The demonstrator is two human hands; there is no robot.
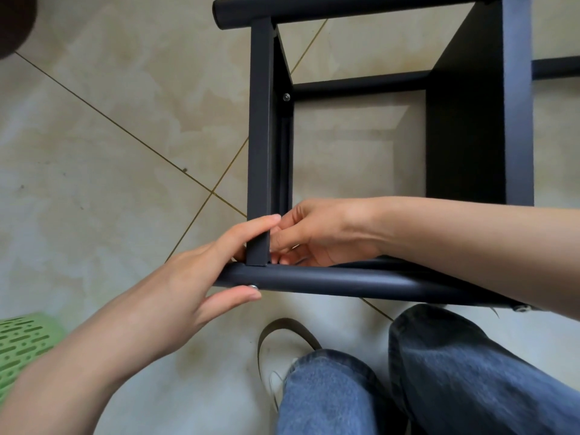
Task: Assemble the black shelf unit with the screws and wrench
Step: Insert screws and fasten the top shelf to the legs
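Note:
The black shelf unit point(470, 127) stands on the tiled floor in front of me. Its near round tube point(329, 279) runs across the frame, and a flat black crossbar point(260, 120) meets it at a joint. My left hand point(194, 277) grips that joint, fingers over the crossbar's end and thumb under the tube beside a silver screw head point(253, 286). My right hand point(314, 233) reaches in from the right, its fingertips curled at the inner side of the joint; whatever they pinch is hidden. Another screw point(286, 96) sits farther up the frame. No wrench is visible.
My legs in blue jeans point(439, 372) and a white shoe point(279, 356) are just below the tube. A green perforated plastic basket point(22, 343) sits at the lower left. A dark round object point(12, 23) is at the top left corner.

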